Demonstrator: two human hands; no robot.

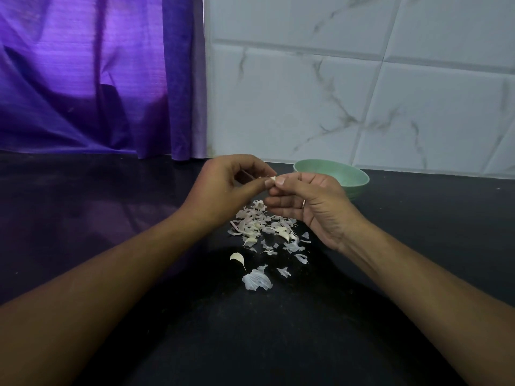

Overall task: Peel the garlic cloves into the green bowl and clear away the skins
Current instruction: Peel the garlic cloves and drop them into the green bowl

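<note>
Both hands meet above the black counter around one small pale garlic clove (272, 178). My left hand (223, 188) pinches it between thumb and fingers, and my right hand (312, 201) pinches its other end with thumb and forefinger. Just behind my right hand stands the green bowl (348, 174); its contents are hidden from this angle. Below the hands lies a pile of thin white garlic skins (264, 227) with a few cloves among them. One loose clove (237, 258) lies nearer to me, beside a large piece of skin (257, 280).
The black counter (111, 218) runs back to a white marble-patterned tiled wall (362, 93) on the right and a purple curtain (92, 79) on the left.
</note>
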